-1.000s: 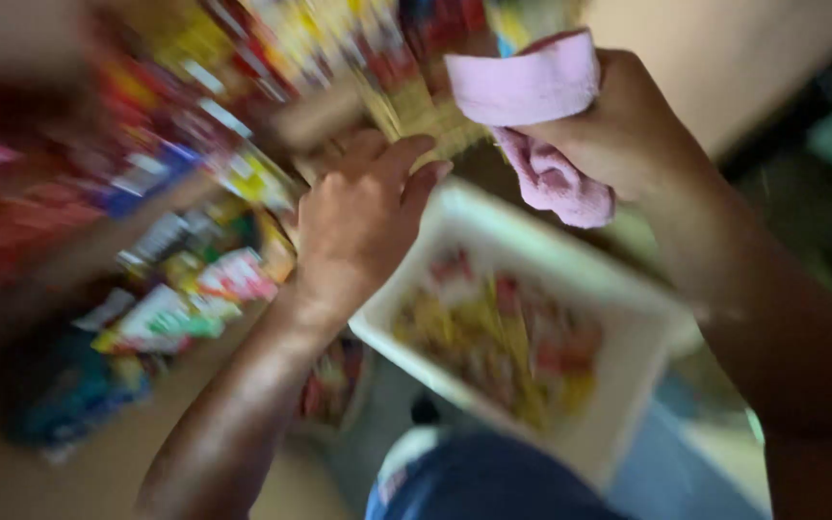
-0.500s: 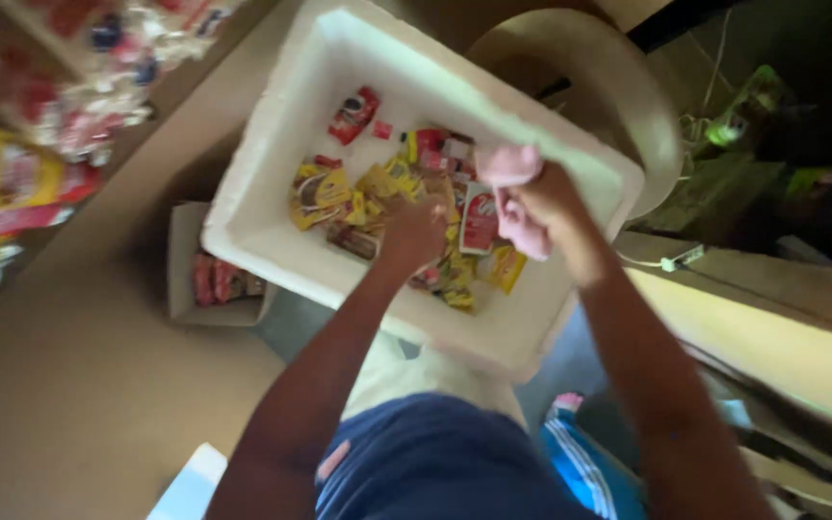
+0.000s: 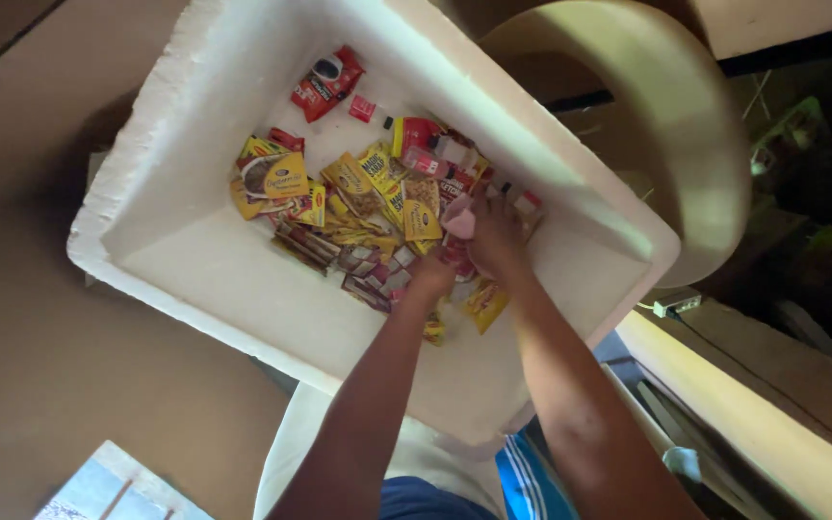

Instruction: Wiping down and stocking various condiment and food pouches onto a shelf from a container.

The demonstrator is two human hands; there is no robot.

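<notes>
Now we reach both hands down into the white foam box. Our right hand grips a pink cloth; our left hand rests among the sachets, its grip hidden. They lie just ahead, leftward, nearer this hand.

Both hands are now sitting deep inside the white foam box, having come away from the shelf of packets they were at a second ago, the left hand pressing into the pile of yellow and red sachets and the right hand lying on it just beside. The pink cloth is no longer showing as a big fold above the right hand; only a small bit is peeking out at its fingers. The view is now looking straight down into the box, which is filling more of the picture than half a second ago.
</notes>
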